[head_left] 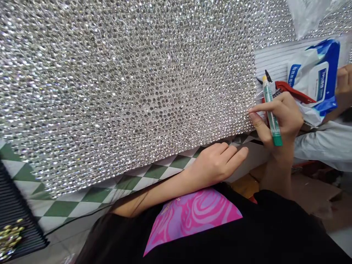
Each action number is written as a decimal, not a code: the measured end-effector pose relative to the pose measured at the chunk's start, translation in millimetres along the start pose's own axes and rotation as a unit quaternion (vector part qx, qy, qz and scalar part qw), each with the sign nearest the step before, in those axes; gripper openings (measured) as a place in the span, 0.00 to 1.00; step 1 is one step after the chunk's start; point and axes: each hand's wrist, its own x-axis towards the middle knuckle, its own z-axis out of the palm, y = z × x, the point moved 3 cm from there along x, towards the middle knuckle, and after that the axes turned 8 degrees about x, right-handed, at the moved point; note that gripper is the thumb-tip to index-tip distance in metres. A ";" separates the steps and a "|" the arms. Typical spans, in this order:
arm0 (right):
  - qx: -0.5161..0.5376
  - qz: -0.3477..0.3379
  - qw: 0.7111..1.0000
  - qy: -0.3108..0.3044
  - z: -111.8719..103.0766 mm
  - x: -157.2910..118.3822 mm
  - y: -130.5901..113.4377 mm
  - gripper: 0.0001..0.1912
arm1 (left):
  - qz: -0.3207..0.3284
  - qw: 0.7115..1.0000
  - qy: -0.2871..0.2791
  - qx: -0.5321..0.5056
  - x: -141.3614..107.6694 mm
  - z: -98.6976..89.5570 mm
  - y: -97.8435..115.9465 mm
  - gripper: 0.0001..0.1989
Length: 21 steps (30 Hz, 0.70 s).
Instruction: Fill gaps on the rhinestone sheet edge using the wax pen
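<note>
A wide sheet of silver rhinestones [137, 95], set in close rows, covers most of the table. At its lower right corner my right hand [286, 113] has thumb and index fingertips closed together at the edge; whether a stone is between them I cannot tell. Across the same hand lies a clear pen-like tube with a green cap [272, 110] and a yellow tip, held among the fingers. My left hand [217, 163] rests just below the sheet's front edge, fingers loosely bent and slightly apart, with nothing visible in it. Its thumb is hidden.
Red-handled pliers [295, 92] and a blue-and-white wipes packet [316, 79] lie on lined white paper [271, 60]. Another person's hand [343, 84] is beside the packet. Clear plastic [308, 16] lies behind. A green-checked cloth [90, 198] shows in front; a black ridged tray [16, 198] stands lower left.
</note>
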 end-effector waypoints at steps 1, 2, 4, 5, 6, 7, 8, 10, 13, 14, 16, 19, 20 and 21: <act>-0.002 -0.003 1.000 0.002 0.0 -0.2 -0.3 0.02 | 0.001 1.000 0.001 0.001 -0.1 0.1 0.1 0.12; -0.004 -0.005 1.000 0.005 -0.1 -0.3 -0.6 0.02 | 0.001 1.000 0.000 0.001 -0.3 0.2 0.2 0.12; -0.003 -0.004 1.000 0.011 -0.2 -0.6 -1.0 0.03 | 0.003 1.000 -0.003 0.000 -0.7 0.6 0.5 0.12; -0.002 -0.005 1.000 0.013 -0.3 -0.8 -1.2 0.03 | 0.003 1.000 -0.005 0.000 -1.0 0.8 0.7 0.12; -0.003 -0.006 1.000 0.015 -0.4 -1.0 -1.3 0.04 | 0.003 1.000 -0.006 0.001 -1.2 0.9 0.7 0.12; -0.006 -0.007 1.000 0.016 -0.5 -1.3 -1.3 0.05 | 0.003 1.000 -0.007 0.002 -1.4 1.0 0.8 0.12; -0.010 -0.011 1.000 0.017 -0.6 -1.6 -1.5 0.05 | 0.003 1.000 -0.008 0.003 -1.6 1.0 0.8 0.12; -0.014 -0.016 1.000 0.021 -1.0 -2.3 -1.7 0.05 | 0.004 1.000 -0.010 0.006 -1.8 0.9 0.7 0.12; -0.013 -0.013 0.999 0.031 -1.7 -3.1 -2.4 0.04 | 0.005 1.000 -0.012 0.009 -1.8 0.9 0.6 0.12; -0.012 -0.012 0.999 0.034 -1.9 -3.2 -2.8 0.04 | 0.006 1.000 -0.010 0.009 -1.7 0.9 0.5 0.12; -0.019 -0.001 1.000 0.023 -1.1 -3.3 -3.0 0.06 | 0.006 1.000 -0.008 0.008 -1.4 0.8 0.5 0.12; -0.036 0.005 0.999 0.020 0.2 -3.7 -2.4 0.07 | 0.004 1.000 -0.009 0.010 -1.3 1.2 0.4 0.12; -0.041 0.002 0.999 0.025 0.4 -4.0 -1.9 0.07 | 0.004 1.000 -0.010 0.012 -1.3 1.3 0.3 0.12; -0.043 -0.003 0.999 0.032 0.7 -4.4 -1.5 0.06 | 0.003 1.000 -0.010 0.012 -1.4 1.4 0.3 0.12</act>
